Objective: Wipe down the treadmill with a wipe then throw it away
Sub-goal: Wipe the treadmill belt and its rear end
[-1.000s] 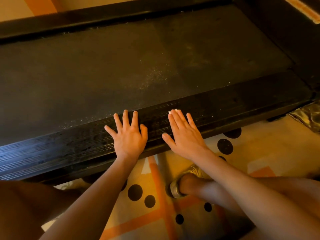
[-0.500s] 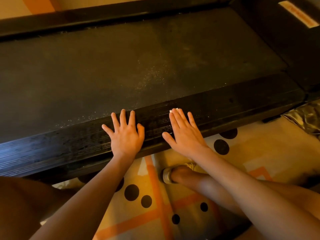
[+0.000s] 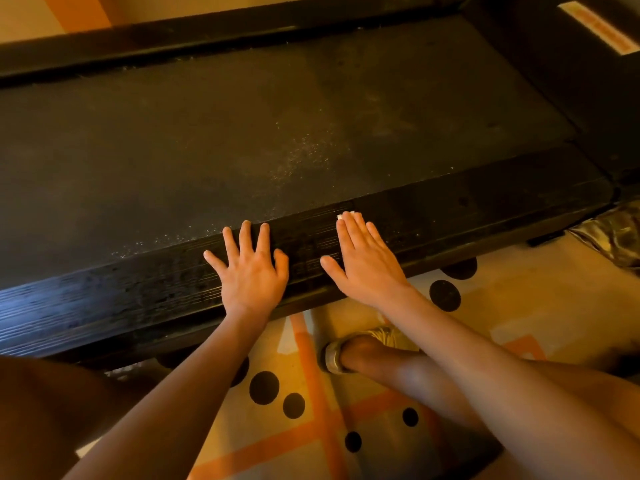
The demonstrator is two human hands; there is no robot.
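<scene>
The wiping looks only partly done; both hands lie flat on the treadmill's near side rail (image 3: 485, 209), fingers straight; the left hand (image 3: 251, 275) holds nothing and rests spread on the rail; the right hand (image 3: 363, 261) presses the wipe (image 3: 347, 214), of which only a white corner shows past the fingertips; pale specks (image 3: 301, 157) dot the belt (image 3: 207, 133) near this edge, so the belt probably needs wiping; binning the wipe remains.
</scene>
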